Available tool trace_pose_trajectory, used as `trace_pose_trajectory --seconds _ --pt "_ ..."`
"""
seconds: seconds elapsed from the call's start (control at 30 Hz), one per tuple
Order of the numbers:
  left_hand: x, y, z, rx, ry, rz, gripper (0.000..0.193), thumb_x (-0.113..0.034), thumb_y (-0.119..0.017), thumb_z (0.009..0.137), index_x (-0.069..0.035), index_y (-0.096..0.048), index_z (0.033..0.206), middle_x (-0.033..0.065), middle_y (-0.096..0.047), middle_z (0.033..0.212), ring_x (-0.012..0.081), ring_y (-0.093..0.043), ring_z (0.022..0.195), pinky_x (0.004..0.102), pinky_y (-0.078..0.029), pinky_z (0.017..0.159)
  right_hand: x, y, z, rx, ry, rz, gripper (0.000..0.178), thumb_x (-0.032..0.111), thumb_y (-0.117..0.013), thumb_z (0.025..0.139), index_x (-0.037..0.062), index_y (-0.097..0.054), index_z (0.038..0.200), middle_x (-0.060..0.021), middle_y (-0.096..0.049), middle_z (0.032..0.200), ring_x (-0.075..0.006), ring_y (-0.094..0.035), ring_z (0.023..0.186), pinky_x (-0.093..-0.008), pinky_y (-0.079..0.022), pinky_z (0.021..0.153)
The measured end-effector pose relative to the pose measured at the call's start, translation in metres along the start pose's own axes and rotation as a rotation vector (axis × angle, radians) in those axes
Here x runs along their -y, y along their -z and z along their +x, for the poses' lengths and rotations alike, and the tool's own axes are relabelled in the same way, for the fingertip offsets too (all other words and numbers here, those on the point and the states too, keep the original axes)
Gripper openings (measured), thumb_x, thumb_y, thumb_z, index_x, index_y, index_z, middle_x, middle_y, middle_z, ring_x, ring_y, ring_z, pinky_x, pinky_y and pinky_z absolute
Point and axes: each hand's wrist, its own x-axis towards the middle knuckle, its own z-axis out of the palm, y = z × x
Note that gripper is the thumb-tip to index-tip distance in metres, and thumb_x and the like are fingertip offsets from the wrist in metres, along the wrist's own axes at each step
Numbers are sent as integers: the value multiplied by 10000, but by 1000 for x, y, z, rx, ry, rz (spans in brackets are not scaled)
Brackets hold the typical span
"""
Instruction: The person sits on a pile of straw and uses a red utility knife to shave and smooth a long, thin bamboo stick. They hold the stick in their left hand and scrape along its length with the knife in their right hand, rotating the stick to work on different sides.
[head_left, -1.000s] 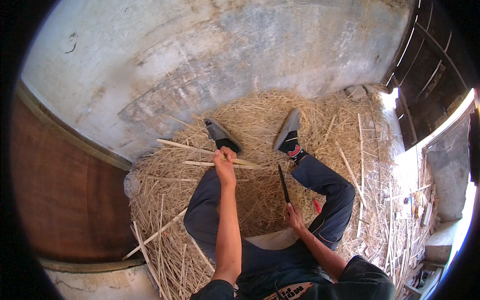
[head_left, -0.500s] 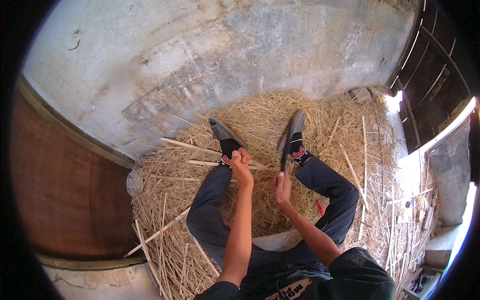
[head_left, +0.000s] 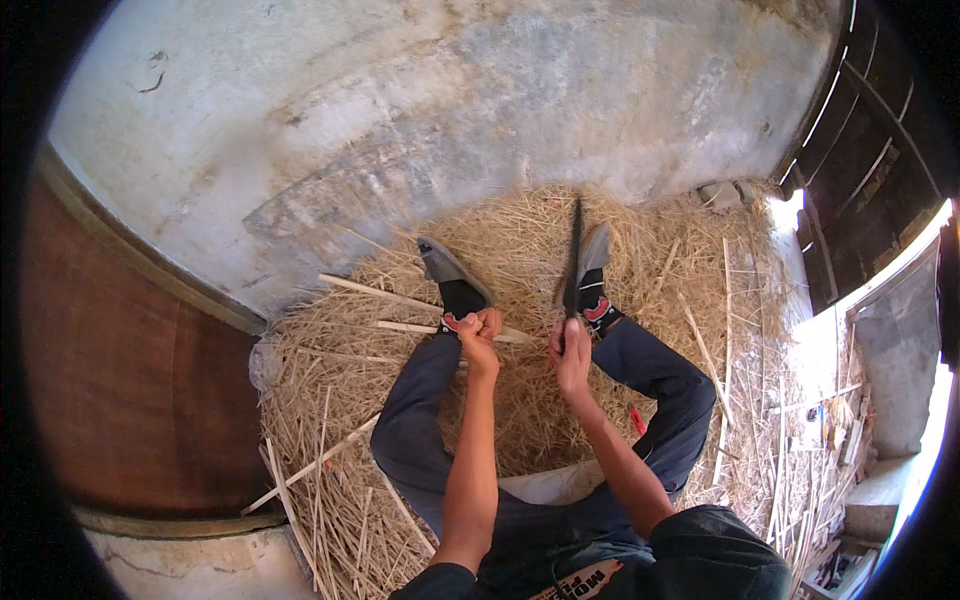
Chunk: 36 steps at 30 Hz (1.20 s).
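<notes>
My right hand (head_left: 571, 352) is closed around the lower end of a long, dark knife (head_left: 575, 250). Its narrow blade points away from me toward the wall, in front of my right shoe (head_left: 592, 255). To its left, my left hand (head_left: 479, 328) is curled closed near my left ankle, apart from the knife. Whatever it grips, if anything, is too thin or hidden to make out. Pale split strips (head_left: 375, 292) lie on the shavings beyond and left of that hand.
Straw-like shavings (head_left: 520, 215) cover the floor between and around my legs. A stained wall (head_left: 400, 120) rises ahead, and a brown panel (head_left: 150, 380) stands at left. A small red object (head_left: 637, 420) lies beside my right leg. Long strips (head_left: 780, 470) are scattered at right.
The knife has swung up and now points away, its blade showing longer. My right hand has risen slightly; my left hand has shifted slightly down and left.
</notes>
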Motion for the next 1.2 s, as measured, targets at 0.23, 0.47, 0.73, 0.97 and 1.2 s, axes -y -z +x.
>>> trace_pose_trajectory --seconds 0.23,0.47,0.73,0.97,1.2 --pt "2 -1 -18 -25 3 -91 593 -530 -463 987 -122 -213 637 5 -196 590 146 -174 557 369 -149 613 -117 68 -50 183 -591 -708 555 571 -459 1099 38 -592 1018 -18 -446 649 -137 -453 550 -349 -380 536" --pt "15 29 -11 135 -45 -126 580 -505 -458 1000 -116 -212 646 6 -204 580 143 -158 539 366 -153 578 13 -1 20 72 -243 -335 539 557 -431 1111 53 -555 966 -24 -482 685 -150 -445 558 -358 -359 529" --pt "27 3 -13 164 125 -108 586 -513 -484 1003 -114 -233 657 -9 -188 596 133 -164 538 365 -153 576 -147 108 -57 206 -412 -749 609 579 -432 1096 53 -572 823 -41 -472 651 -163 -460 559 -382 -390 552" --pt "25 -11 -30 191 9 -2 607 -525 -518 1010 -120 -232 660 -11 -178 612 121 -154 556 363 -140 582 -61 50 -28 36 -322 -543 571 539 -420 1119 34 -594 918 -54 -529 728 -180 -464 606 -402 -399 600" --pt "30 15 -29 29 -2 -30 555 -475 -532 971 -147 -229 641 -12 -222 585 143 -181 551 381 -158 596 8 28 -31 -88 -111 -140 451 486 -418 1136 108 -515 909 35 -415 666 -65 -366 553 -264 -321 513"
